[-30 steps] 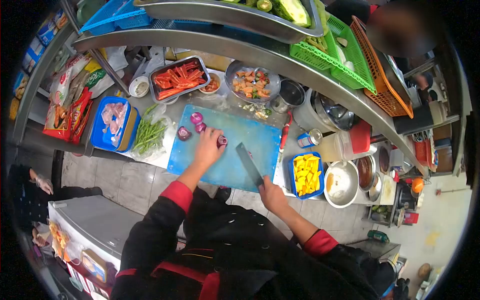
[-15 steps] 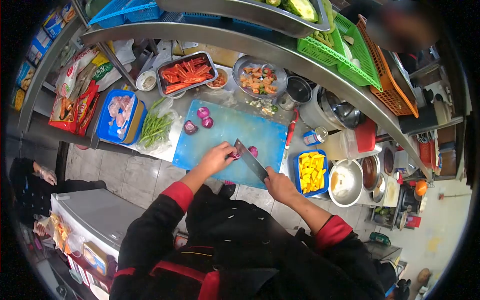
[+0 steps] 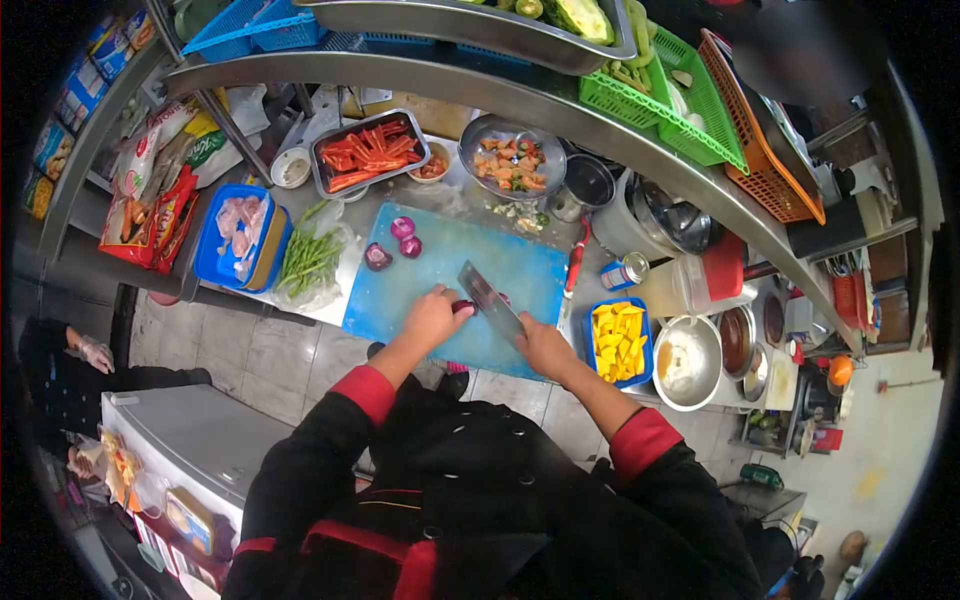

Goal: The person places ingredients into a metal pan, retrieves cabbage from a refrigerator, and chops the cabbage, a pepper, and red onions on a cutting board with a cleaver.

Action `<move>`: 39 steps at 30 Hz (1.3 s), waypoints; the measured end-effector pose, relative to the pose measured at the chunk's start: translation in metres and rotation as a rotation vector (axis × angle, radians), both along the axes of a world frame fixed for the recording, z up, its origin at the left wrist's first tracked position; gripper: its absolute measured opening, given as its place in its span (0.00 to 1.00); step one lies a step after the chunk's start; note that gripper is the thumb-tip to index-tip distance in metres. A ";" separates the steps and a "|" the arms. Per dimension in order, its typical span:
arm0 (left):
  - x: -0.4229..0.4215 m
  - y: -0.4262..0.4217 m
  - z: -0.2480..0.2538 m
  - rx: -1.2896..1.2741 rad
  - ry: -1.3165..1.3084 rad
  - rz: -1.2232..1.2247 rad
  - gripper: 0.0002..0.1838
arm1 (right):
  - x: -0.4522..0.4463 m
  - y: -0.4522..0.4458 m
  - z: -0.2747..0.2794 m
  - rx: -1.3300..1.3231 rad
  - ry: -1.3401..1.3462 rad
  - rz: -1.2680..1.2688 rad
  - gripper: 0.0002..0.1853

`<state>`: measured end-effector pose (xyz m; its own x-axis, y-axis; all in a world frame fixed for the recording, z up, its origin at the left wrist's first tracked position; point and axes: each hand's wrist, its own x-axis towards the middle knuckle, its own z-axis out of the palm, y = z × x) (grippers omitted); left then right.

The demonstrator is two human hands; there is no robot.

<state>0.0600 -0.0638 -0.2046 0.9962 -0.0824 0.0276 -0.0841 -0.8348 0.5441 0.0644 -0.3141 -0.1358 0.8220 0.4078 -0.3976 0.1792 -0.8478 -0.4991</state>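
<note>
My left hand (image 3: 435, 318) holds a piece of red onion (image 3: 463, 307) down on the blue cutting board (image 3: 390, 290). In my right hand (image 3: 545, 346) is the handle of a wide-bladed knife (image 3: 490, 302). Its blade stands just right of the held onion and partly hides another onion piece (image 3: 503, 298) behind it. Further up the board, at its left, lie several purple onion pieces (image 3: 403, 228), apart from both hands.
Beyond the board stand a tray of red pepper strips (image 3: 367, 152) and a metal bowl (image 3: 513, 160). Green beans (image 3: 308, 258) and a blue tub (image 3: 232, 240) are at left. Yellow pieces (image 3: 620, 340) and a steel bowl (image 3: 688, 362) are at right. A metal shelf (image 3: 440, 75) crosses above.
Since one second ago, my left hand has moved right and down with an onion piece, and the knife has come close beside it. The two onion pieces at right now lie apart.
</note>
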 end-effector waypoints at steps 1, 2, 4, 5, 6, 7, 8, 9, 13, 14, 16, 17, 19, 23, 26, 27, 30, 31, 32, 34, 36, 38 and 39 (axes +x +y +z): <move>-0.002 0.002 0.006 0.000 0.002 -0.002 0.14 | -0.006 0.002 0.014 -0.041 -0.015 0.029 0.15; -0.005 0.005 0.016 -0.138 -0.032 -0.052 0.13 | -0.012 0.004 0.024 -0.083 -0.027 0.060 0.15; -0.011 0.008 0.020 -0.279 -0.059 -0.094 0.12 | -0.025 0.008 0.033 -0.099 -0.025 0.069 0.15; -0.011 0.008 0.018 -0.280 -0.073 -0.106 0.11 | -0.030 0.010 0.034 -0.112 -0.032 0.072 0.15; -0.011 0.008 0.016 -0.280 -0.087 -0.121 0.10 | -0.034 0.015 0.021 -0.112 -0.032 0.071 0.15; -0.012 0.007 0.013 -0.283 -0.089 -0.123 0.10 | -0.038 0.020 0.000 -0.125 -0.071 0.078 0.14; -0.012 0.007 0.011 -0.298 -0.080 -0.129 0.09 | -0.037 0.024 -0.004 -0.139 -0.115 0.089 0.14; -0.009 0.010 0.009 -0.305 -0.077 -0.134 0.09 | -0.032 0.024 -0.005 -0.137 -0.128 0.093 0.14; -0.013 0.012 0.002 -0.288 -0.064 -0.108 0.10 | -0.035 0.027 0.039 -0.149 -0.108 0.109 0.14; -0.015 0.011 -0.001 -0.334 -0.081 -0.092 0.10 | -0.038 0.027 0.043 -0.143 -0.080 0.090 0.14; -0.016 0.011 -0.008 -0.380 -0.101 -0.080 0.10 | -0.043 0.028 0.028 -0.138 -0.054 0.065 0.14; -0.017 0.012 -0.014 -0.369 -0.112 -0.090 0.10 | -0.046 0.032 0.000 -0.138 -0.047 0.050 0.14; -0.009 0.016 -0.012 -0.353 -0.139 -0.098 0.10 | -0.038 0.033 -0.006 -0.134 -0.055 0.038 0.14; 0.004 0.025 0.015 -0.279 -0.082 -0.274 0.11 | -0.021 0.014 0.042 -0.024 -0.057 0.020 0.15; 0.026 0.022 0.003 -0.145 -0.072 -0.478 0.15 | -0.009 -0.002 0.058 0.030 -0.134 -0.097 0.22; 0.033 0.019 -0.008 -0.067 -0.021 -0.585 0.18 | -0.008 -0.003 0.055 0.033 -0.140 -0.099 0.22; 0.016 0.007 0.004 -0.075 0.111 -0.329 0.22 | -0.016 -0.003 0.055 -0.035 -0.092 -0.086 0.19; 0.004 0.003 0.009 -0.075 0.115 -0.331 0.22 | -0.021 0.000 0.053 -0.034 -0.088 -0.088 0.19; -0.007 0.000 0.012 -0.157 0.119 -0.177 0.24 | -0.027 0.002 0.051 -0.055 -0.076 -0.076 0.17; -0.017 -0.001 0.014 -0.234 0.124 -0.027 0.25 | -0.038 0.004 0.046 -0.059 -0.072 -0.056 0.12; -0.027 -0.001 0.009 -0.323 -0.029 0.054 0.24 | -0.045 0.005 0.044 -0.088 -0.062 -0.031 0.13; -0.026 0.004 0.004 -0.316 0.011 0.000 0.23 | -0.048 0.009 0.042 -0.116 -0.060 0.006 0.13; -0.024 0.005 0.001 -0.309 0.047 -0.058 0.23 | -0.049 0.010 0.041 -0.113 -0.078 0.032 0.13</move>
